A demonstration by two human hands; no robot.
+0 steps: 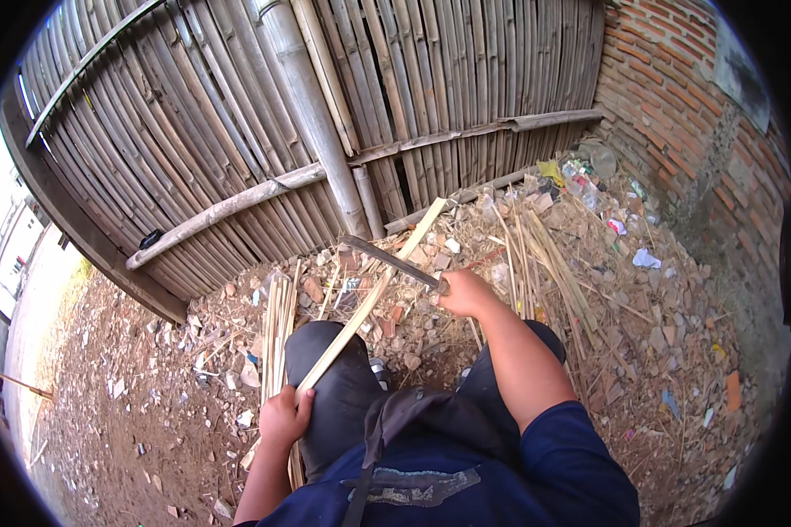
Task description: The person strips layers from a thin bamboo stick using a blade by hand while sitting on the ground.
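Note:
My left hand (283,420) is closed around the near end of a long, pale split bamboo strip (350,328). The strip slants up and away over my left thigh, its far end close to the foot of the bamboo fence. In my right hand (466,295) is the handle of a machete (415,273) with a dark, worn blade. That blade points left and crosses the strip beyond its middle; whether its edge cuts into the bamboo is too small to tell. Beside my left knee lies a bundle of similar strips (278,318).
More bamboo strips (536,259) lie in a loose pile to the right, past my right knee. A bamboo fence (237,132) stands ahead and a brick wall (677,88) at right. Stones, straw and litter (646,259) cover the dirt ground.

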